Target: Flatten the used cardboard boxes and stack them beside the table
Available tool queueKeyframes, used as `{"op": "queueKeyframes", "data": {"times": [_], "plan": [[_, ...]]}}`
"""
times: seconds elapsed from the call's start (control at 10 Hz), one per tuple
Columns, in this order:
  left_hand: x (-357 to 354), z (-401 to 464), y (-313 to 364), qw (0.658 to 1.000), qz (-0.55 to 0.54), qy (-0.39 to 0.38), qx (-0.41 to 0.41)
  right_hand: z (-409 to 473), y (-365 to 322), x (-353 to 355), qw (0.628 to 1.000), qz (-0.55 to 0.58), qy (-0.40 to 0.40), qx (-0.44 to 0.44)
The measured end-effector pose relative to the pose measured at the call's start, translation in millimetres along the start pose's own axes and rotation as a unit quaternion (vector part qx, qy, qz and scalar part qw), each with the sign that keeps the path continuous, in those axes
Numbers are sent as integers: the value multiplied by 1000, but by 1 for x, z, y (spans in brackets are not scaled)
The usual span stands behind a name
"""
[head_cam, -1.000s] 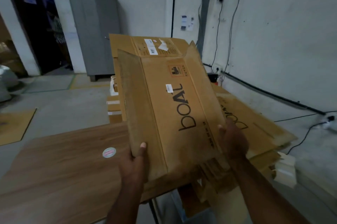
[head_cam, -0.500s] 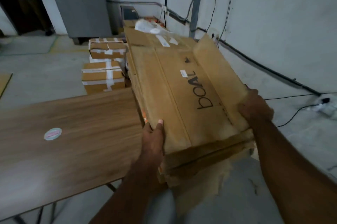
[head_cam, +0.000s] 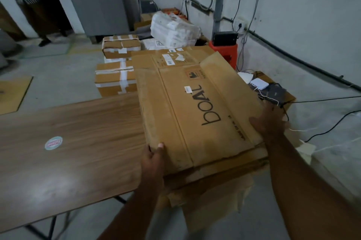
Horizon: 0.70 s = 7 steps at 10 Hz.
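Observation:
A flattened brown cardboard box printed "boAt" (head_cam: 197,114) lies on top of a stack of flattened boxes (head_cam: 218,175) just right of the wooden table (head_cam: 78,142). My left hand (head_cam: 153,158) grips the box's near left corner, thumb on top and fingers underneath. My right hand (head_cam: 268,120) is blurred at the box's right edge, thumb lying on the cardboard and fingers stretched out. Another flattened box with white labels (head_cam: 175,58) sticks out behind the top one.
Two taped sealed cartons (head_cam: 115,81) (head_cam: 121,46) stand on the floor behind the table. A white wrapped bundle (head_cam: 173,28), a red stool (head_cam: 224,50) and small devices with cables (head_cam: 259,84) sit along the wall. A round sticker (head_cam: 53,143) marks the tabletop.
The boAt box came down from a raised, tilted hold to lie flat on the stack beside the table. My right hand has loosened from gripping the right edge.

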<state>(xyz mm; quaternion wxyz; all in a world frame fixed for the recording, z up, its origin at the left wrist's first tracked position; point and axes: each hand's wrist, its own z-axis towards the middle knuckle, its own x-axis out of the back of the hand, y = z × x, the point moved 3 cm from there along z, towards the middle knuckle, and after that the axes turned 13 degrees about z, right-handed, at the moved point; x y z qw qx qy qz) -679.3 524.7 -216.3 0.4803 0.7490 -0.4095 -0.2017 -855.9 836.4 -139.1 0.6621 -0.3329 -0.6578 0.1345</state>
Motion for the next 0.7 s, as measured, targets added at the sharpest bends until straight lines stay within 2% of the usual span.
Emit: {"op": "queueKeyframes", "data": {"times": [0.2, 0.3, 0.4, 0.5, 0.6, 0.7], "plan": [[10, 32, 39, 992, 111, -66, 6, 27, -4, -30, 995, -83, -45, 35], [14, 42, 43, 974, 219, -61, -12, 28, 0, -52, 990, -97, -101, 26], [19, 39, 46, 934, 349, -55, -43, 23, 0, -65, 992, -92, -86, 9], [28, 38, 45, 912, 400, -82, -40, 6, -11, -71, 993, -87, -69, 35], [43, 39, 48, 868, 481, -27, -119, -28, -38, -76, 991, -54, -23, 117], [63, 39, 59, 806, 519, 130, -254, -70, -75, -92, 978, 15, -9, 208]]}}
